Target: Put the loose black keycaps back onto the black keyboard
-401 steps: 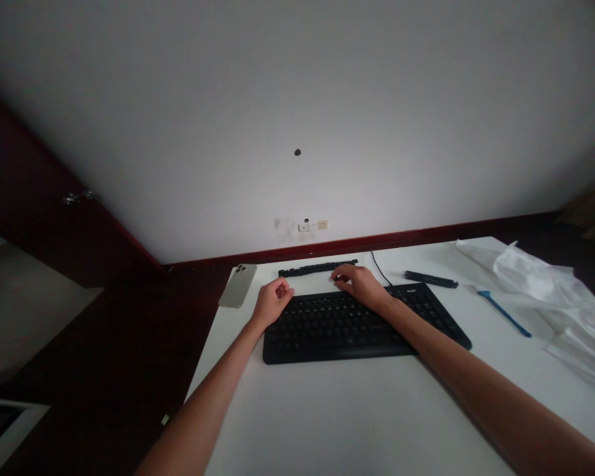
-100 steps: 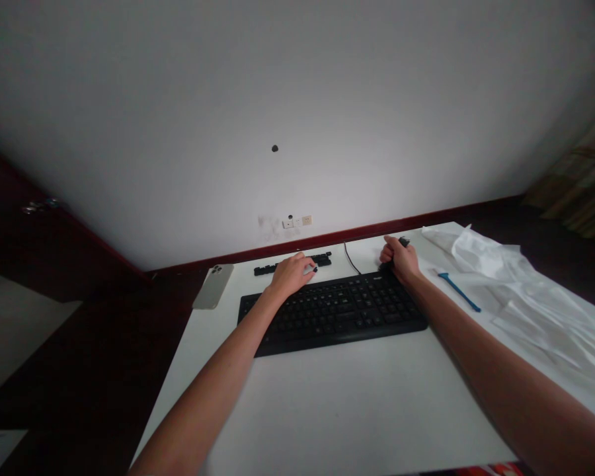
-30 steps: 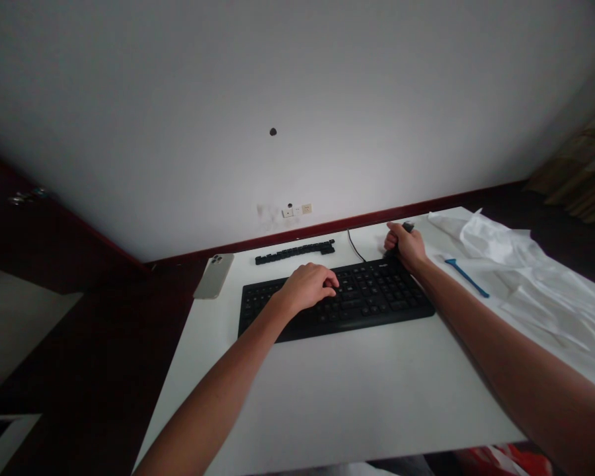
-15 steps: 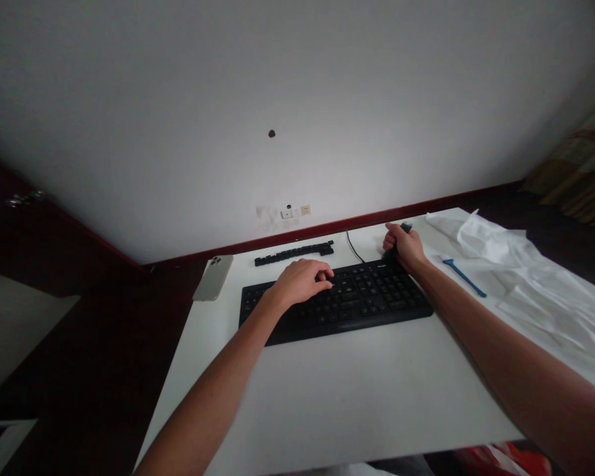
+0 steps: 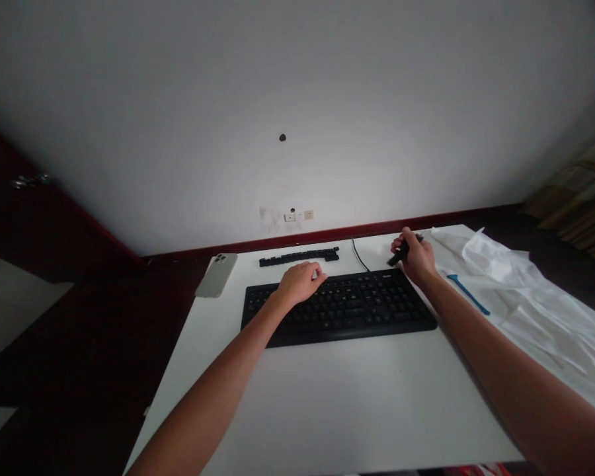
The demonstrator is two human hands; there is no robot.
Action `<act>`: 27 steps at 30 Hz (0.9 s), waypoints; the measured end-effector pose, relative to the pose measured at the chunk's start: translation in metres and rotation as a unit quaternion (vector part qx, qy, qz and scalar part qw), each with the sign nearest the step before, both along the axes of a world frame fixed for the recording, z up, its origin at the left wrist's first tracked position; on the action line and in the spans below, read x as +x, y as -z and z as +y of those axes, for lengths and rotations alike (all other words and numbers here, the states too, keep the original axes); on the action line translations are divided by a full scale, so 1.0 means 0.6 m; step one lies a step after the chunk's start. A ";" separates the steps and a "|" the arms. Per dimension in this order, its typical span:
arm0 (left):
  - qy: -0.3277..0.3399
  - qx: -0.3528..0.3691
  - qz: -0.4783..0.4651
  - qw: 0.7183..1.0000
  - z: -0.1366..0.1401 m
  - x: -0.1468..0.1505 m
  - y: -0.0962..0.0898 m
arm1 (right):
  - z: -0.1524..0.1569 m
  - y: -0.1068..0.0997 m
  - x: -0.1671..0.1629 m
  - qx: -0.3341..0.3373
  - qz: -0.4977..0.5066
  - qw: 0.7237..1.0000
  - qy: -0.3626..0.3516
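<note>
A black keyboard [image 5: 347, 307] lies on the white table, with several key spaces in its upper rows looking bare. My left hand [image 5: 300, 281] rests at its back edge, left of the middle, fingers curled over the edge and thumb on top. Just behind the keyboard's right end, my right hand [image 5: 416, 258] is closed round a small black brush [image 5: 399, 253], its dark end pointing down and left. The brush sits just off the keys. Loose black keycaps [image 5: 297, 256] stand in a row behind the keyboard.
A pale phone [image 5: 217, 276] lies face down at the table's left edge. On the right are a blue plastic tool [image 5: 469, 294] and a crumpled white sheet [image 5: 535, 291]. The keyboard's cable [image 5: 359, 254] runs back towards the wall, which has sockets [image 5: 299, 216].
My right hand has turned and lifted the brush off the keyboard's back right corner. My left hand's fingers have drawn back to the keyboard's back edge. The view has shifted slightly.
</note>
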State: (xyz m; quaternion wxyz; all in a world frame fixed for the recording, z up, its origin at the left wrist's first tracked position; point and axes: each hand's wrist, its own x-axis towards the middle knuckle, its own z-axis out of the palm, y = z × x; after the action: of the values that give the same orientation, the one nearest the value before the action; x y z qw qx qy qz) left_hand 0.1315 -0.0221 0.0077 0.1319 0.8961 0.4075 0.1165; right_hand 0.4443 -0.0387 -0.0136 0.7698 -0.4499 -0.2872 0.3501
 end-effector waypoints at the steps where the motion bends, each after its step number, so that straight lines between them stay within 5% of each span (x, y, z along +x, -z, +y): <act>1: -0.004 0.007 0.000 1.000 -0.003 0.002 0.003 | 0.000 0.000 0.001 -0.003 -0.012 1.000 0.018; 8: -0.012 0.032 0.013 0.999 -0.009 0.003 0.014 | -0.012 -0.032 -0.020 0.054 -0.052 0.997 0.026; 17: -0.016 0.031 0.018 0.999 -0.008 0.000 0.013 | -0.059 -0.089 -0.169 0.014 0.038 0.986 -0.164; 27: -0.017 0.031 0.034 0.999 -0.006 0.002 0.011 | -0.087 -0.079 -0.251 0.008 -0.003 0.944 -0.330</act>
State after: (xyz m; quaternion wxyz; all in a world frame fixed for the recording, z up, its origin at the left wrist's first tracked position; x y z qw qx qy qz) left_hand 0.1327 -0.0255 0.0009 0.0888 0.8961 0.4229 0.1010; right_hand 0.2939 -0.0908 0.0340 0.6133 -0.3250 -0.4250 0.5810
